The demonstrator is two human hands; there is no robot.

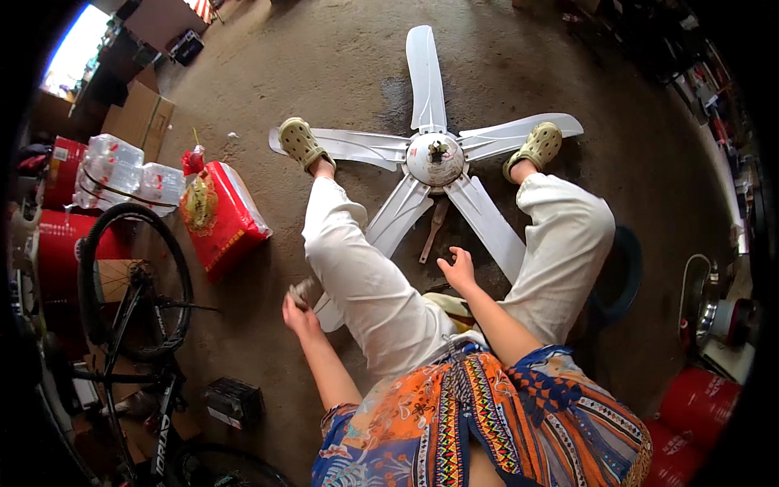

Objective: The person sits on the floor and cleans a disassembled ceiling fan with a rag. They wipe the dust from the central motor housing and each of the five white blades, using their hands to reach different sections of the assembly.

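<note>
The ceiling fan (436,158) lay on the floor (341,57) between our feet. Our left hand (299,312) gripped a small grey thing at one blade tip; our right hand (459,270) hovered loosely curled, holding nothing. We judged the blades thin and bendable, the motor hub heavy, so the hub seemed the place to hold.

Red sack (221,217) beside bottle pack (130,174)

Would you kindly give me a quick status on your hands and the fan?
Left hand at blade tip, grip unclear. Right hand open, empty, above floor. White ceiling fan flat between feet. Wrench beside hub.
</note>
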